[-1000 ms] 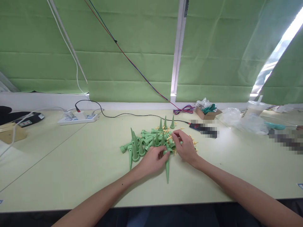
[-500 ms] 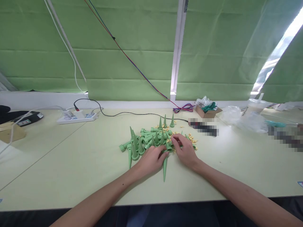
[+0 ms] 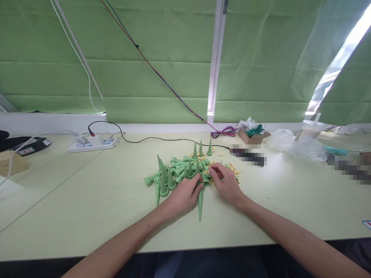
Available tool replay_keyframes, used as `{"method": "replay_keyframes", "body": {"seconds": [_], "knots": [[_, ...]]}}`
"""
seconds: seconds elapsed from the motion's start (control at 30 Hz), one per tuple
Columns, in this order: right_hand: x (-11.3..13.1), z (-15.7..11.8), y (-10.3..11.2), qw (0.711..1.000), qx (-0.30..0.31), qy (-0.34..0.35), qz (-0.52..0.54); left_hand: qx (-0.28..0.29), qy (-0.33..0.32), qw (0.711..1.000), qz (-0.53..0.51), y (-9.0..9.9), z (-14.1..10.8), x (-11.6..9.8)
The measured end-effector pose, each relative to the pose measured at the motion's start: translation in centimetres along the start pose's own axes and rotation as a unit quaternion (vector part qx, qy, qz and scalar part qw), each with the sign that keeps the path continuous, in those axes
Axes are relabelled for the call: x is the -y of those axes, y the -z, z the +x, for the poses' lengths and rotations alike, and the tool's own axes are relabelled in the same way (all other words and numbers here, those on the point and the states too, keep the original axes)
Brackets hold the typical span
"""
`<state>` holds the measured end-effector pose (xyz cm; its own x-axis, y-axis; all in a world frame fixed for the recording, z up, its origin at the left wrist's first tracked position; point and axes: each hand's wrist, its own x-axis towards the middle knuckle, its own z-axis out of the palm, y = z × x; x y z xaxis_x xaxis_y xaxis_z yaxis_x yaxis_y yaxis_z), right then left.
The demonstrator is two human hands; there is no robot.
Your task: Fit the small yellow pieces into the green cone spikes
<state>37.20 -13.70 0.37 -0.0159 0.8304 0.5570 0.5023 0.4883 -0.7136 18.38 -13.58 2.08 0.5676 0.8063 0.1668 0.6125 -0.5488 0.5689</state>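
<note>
My left hand [image 3: 186, 193] is closed around the wide end of a green plastic spike [image 3: 199, 208], whose tapered tip points down toward the table's front edge. Just to its right, my right hand [image 3: 227, 182] has thumb and fingertips pinched together above small yellow plastic pieces [image 3: 235, 172]; anything between those fingertips is too small to make out. A heap of green spikes [image 3: 181, 166] lies beyond and left of my hands, some standing on their wide ends, others on their sides. Several more stand upright at the back, such as one green spike [image 3: 209, 148].
A white power strip [image 3: 94, 143] sits at the back left, with a black cable [image 3: 156, 138] running behind the heap. Right of centre are a small cardboard box [image 3: 253, 137], a blurred dark object [image 3: 248, 156], and a plastic cup [image 3: 311, 129] with clear bags.
Both hands keep nearly the same pose, with the spike still in my left hand. The whole view has shifted slightly.
</note>
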Motion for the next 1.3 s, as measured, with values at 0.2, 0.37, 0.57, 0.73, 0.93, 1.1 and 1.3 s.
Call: {"method": "replay_keyframes", "body": {"seconds": [0.2,0.37,0.57,0.73,0.93,1.1,1.3], "knots": [[0.14,0.08,0.15,1.0,0.006,0.006,-0.004,-0.004,-0.002,1.0,-0.009,0.2,0.04,-0.03],[0.3,0.16,0.41,1.0,0.006,0.006,-0.011,-0.013,-0.003,1.0,0.007,0.31,0.06,-0.25],[0.41,0.12,0.55,1.0,0.01,0.016,-0.009,-0.063,-0.013,0.998,-0.017,0.69,0.14,-0.71],[0.42,-0.02,0.53,0.999,0.031,0.034,0.016,-0.07,-0.001,0.996,-0.046,0.82,0.12,-0.81],[0.68,-0.1,0.45,0.997,0.051,0.044,0.031,-0.058,-0.024,0.998,-0.027,0.46,0.28,-0.24],[0.83,-0.04,0.66,0.996,0.067,0.052,0.026,-0.054,-0.055,0.997,-0.014,0.46,0.37,0.0],[0.72,-0.12,0.73,0.993,0.073,0.084,0.022,-0.066,-0.053,0.996,-0.014,0.47,0.43,0.13]]}}
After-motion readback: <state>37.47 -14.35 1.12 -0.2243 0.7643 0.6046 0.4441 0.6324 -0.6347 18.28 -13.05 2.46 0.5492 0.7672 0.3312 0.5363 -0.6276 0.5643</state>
